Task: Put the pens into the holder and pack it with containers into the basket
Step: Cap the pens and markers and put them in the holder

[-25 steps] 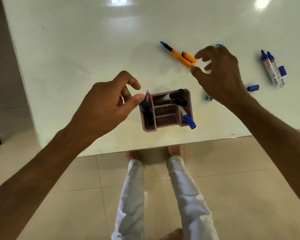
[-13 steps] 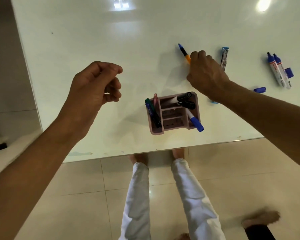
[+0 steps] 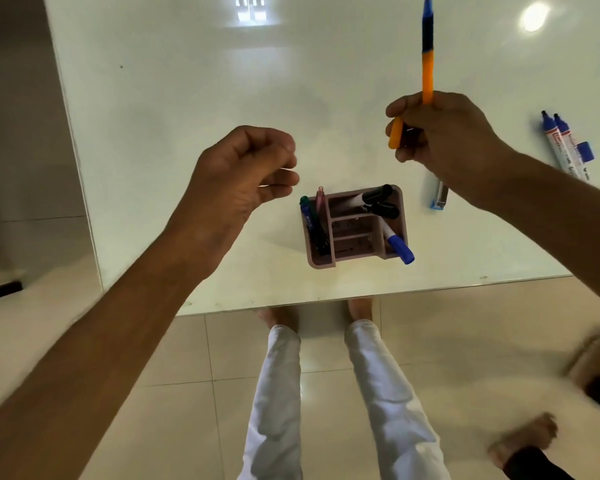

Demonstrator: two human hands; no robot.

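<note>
Holding an orange pen (image 3: pixel 427 72) upright above the white worktop (image 3: pixel 194 98), the right hand (image 3: pixel 440 136) has its fingers curled round the lower barrel, with what looks like a second orange piece (image 3: pixel 395 133), perhaps the cap, caught in the same grip. The left hand (image 3: pixel 246 171) hovers off to the side with its fingers curled on nothing. The pink holder (image 3: pixel 355 226) stands near the front edge of the worktop, between the two hands; it already carries dark pens (image 3: pixel 314 226) in its left slot, two black-capped markers (image 3: pixel 378 202) at the back and a blue-capped marker (image 3: pixel 397 245) leaning out over its front right corner. The pen looks light, stiff and smooth, so a pinch near mid-barrel should steer it well enough; taken too close to one end it may swing or slip. The holder itself appears a small rigid plastic piece, likely easy to tip when loaded unevenly, and is best lifted by its outer walls. Two blue markers (image 3: pixel 565 147) with a loose blue cap (image 3: pixel 585 151) lie towards the right edge, and a small blue-and-silver object (image 3: pixel 439 199), too hidden to name, sits just right of the holder under the right forearm. The leaning blue marker could snag an incoming pen. No basket or containers are in view.
</note>
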